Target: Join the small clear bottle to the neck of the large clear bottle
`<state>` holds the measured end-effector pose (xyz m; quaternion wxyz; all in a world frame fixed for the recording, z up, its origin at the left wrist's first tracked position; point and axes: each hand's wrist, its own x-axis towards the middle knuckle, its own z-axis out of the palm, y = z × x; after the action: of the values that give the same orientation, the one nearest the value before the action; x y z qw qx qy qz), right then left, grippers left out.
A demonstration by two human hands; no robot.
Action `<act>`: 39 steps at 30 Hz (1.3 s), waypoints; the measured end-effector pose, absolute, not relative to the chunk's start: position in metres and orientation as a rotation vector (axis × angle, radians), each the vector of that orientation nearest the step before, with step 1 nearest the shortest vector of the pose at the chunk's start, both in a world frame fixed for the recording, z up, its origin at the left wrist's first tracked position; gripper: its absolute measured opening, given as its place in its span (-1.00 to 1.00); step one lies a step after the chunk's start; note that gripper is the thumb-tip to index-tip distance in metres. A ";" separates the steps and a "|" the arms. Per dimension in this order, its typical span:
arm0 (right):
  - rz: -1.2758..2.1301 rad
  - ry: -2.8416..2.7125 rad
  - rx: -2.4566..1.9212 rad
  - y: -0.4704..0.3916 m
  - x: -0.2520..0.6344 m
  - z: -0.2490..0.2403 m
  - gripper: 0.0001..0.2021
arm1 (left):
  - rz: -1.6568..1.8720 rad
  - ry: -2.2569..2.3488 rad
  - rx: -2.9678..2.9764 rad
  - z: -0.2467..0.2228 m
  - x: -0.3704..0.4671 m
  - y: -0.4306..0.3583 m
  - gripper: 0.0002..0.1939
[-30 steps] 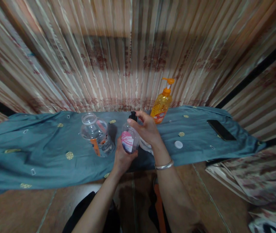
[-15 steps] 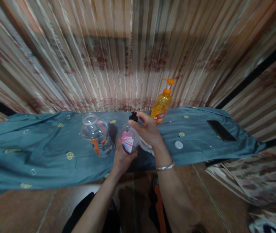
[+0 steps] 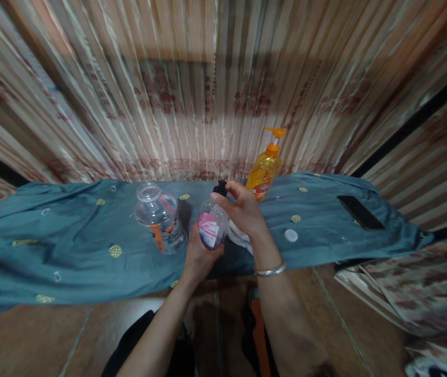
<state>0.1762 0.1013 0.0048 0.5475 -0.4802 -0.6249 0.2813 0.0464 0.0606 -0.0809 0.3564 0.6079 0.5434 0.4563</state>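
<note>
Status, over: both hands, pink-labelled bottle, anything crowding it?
Left hand around pink-labelled bottle. Right hand on its black cap. Clear jar close on the left; white cloth partly hidden by right hand.

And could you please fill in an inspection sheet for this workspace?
Surface: wrinkled teal cloth with yellow motifs.
Job's things: clear bottle with pink-and-white label; black cap at its neck.
Clutter: uncapped wide-mouthed clear plastic bottle, orange pump bottle, round white lid, black smartphone; white item, partly hidden.
Hands: left hand grips the labelled bottle's body; right hand has its fingers at the black cap.
Cables: nothing seen.
Surroundings: striped curtain behind, brown tiled floor below.
</note>
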 end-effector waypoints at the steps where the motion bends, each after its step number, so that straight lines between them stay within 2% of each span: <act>1: 0.696 -1.489 -1.092 0.101 0.177 0.005 -0.77 | 1.177 1.405 1.574 -0.081 0.046 0.061 -0.22; 10: 0.972 -1.480 -0.903 0.101 0.183 0.003 -0.64 | 1.166 1.408 1.597 -0.082 0.044 0.059 -0.19; 16: 0.634 -1.434 -1.180 0.103 0.179 -0.001 -0.48 | 1.172 1.410 1.602 -0.084 0.042 0.060 -0.18; 20: 0.517 -1.399 -1.293 0.102 0.180 0.000 -0.59 | 1.174 1.413 1.617 -0.084 0.042 0.061 -0.17; 24: 0.750 -1.411 -1.034 0.099 0.183 0.010 -0.71 | 1.164 1.398 1.616 -0.084 0.043 0.060 -0.20; 28: 0.841 -1.287 -0.975 0.107 0.202 0.015 -0.72 | 1.159 1.404 1.589 -0.081 0.044 0.060 -0.21; 31: 0.738 -1.278 -1.111 0.121 0.234 0.001 -0.69 | 1.158 1.407 1.573 -0.080 0.045 0.061 -0.20; 36: 0.234 -1.511 -1.825 0.116 0.292 -0.054 -0.74 | 1.178 1.409 1.568 -0.083 0.045 0.062 -0.19; 39: 0.137 -1.470 -1.968 0.093 0.310 -0.088 -0.74 | 1.195 1.394 1.575 -0.084 0.044 0.062 -0.20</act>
<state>0.3096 0.0928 -0.0880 0.3341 -0.7540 -0.5630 0.0526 0.0440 0.0615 -0.0840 0.3535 0.6089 0.5391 0.4622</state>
